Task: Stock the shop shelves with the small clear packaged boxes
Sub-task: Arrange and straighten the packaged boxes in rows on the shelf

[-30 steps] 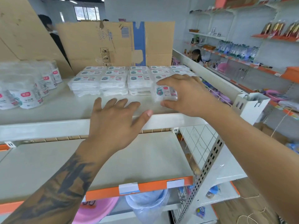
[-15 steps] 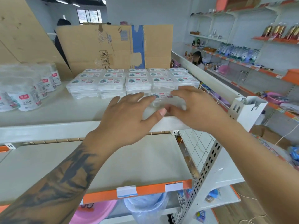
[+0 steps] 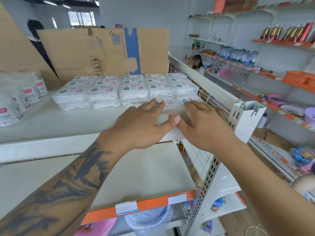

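Boxes [image 3: 131, 88], small, clear and flat with printed labels on their lids, lay in a neat block on the top shelf [image 3: 51, 120], toward its right end, in rows running back to a cardboard sheet [image 3: 105, 51]. Most were stacked two high. Two more, the front boxes [image 3: 177, 104], lay single-layer at the right, just ahead of the block and side by side.

The left hand [image 3: 139, 123] lay flat, fingers straight and spread, fingertips on the left front box. The right hand [image 3: 201, 121] was likewise flat and wide, fingertips on the right front box. Neither gripped anything; the thumbs met behind the boxes, near the shelf's front edge.

Each box lay label up, its long axis running left to right across the shelf, parallel to the front edge, matching the rows behind.

Judging from this, the hands were sliding the front boxes back against the block. Uneven pressure could twist one out of line. Pushing too hard could shove the stacked rows behind, and the upper boxes might slide off the lower ones, since smooth plastic probably offers little grip. The right front box sat near the shelf's right end, beside a white post [image 3: 247, 116], so drifting sideways could send it off the side.

White tubs [image 3: 25, 94] stood at the shelf's far left, well apart from the boxes.
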The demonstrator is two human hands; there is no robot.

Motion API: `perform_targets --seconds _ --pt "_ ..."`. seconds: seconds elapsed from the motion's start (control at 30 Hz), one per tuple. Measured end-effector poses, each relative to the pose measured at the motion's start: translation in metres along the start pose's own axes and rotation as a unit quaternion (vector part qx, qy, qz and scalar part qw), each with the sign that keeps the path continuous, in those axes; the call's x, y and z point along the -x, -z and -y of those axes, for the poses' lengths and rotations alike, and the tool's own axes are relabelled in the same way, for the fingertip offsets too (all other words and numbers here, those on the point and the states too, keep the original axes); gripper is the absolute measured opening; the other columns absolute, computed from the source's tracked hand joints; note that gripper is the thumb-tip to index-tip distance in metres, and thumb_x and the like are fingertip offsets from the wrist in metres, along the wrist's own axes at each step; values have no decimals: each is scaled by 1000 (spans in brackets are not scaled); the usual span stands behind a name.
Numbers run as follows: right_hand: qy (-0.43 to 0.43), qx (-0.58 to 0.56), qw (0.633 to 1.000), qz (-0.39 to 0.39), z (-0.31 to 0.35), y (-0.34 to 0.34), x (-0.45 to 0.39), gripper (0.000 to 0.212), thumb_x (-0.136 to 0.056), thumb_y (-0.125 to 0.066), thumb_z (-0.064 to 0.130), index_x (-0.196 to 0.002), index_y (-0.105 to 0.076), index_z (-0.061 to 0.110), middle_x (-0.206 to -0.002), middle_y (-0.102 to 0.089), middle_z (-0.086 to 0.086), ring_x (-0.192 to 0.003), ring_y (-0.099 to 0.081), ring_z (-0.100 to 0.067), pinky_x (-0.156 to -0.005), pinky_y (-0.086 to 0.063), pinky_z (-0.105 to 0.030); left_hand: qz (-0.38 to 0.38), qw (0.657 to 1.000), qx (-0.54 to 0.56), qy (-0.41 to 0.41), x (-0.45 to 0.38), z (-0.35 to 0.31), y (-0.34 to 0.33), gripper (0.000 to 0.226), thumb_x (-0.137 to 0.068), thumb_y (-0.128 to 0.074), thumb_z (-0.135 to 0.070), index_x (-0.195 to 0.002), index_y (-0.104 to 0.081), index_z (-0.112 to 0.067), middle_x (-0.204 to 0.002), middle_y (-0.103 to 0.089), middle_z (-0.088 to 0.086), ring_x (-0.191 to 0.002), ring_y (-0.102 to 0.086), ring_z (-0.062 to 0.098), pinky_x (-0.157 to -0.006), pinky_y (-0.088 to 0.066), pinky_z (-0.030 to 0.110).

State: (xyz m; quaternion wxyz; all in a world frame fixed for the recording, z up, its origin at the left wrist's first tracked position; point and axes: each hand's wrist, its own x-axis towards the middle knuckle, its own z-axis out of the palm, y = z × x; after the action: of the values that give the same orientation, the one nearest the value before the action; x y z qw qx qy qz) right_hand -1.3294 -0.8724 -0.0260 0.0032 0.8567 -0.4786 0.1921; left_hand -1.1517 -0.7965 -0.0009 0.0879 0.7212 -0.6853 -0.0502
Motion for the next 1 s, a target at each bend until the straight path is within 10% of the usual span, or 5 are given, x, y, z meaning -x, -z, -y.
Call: perform_targets --seconds 0.47,0.63,1.0 --pt "-12 -25 1000 1 1 4 -3 100 -80 -14 84 -152 -38 19 -164 -33 -1 -154 -24 -24 -123 -16 -58 -5 1000 -9 -8 -13 -1 0 89 -86 -1 -81 -162 -14 -39 -172 -6 -14 -159 -1 14 -127 1 51" --pt "38 -42 997 -60 8 0 6 79 -92 -30 73 -149 -45 20 -164 -33 -5 -153 -25 -30 -123 -16 -59 -113 993 -27 -1 10 1 -7 77 -95 -6 -78 -159 -25 -41 -171 -18 -9 -159 -8 19 -127 1 50" --pt "237 -108 957 -132 113 -51 42 54 -98 -42 59 -136 -59 25 -155 -45 -11 -140 -44 -40 -116 -28 -60 -265 922 -102 263 178 68 -34 57 -103 -26 -61 -143 -53 -31 -152 -52 3 -146 -40 31 -122 -21 57"
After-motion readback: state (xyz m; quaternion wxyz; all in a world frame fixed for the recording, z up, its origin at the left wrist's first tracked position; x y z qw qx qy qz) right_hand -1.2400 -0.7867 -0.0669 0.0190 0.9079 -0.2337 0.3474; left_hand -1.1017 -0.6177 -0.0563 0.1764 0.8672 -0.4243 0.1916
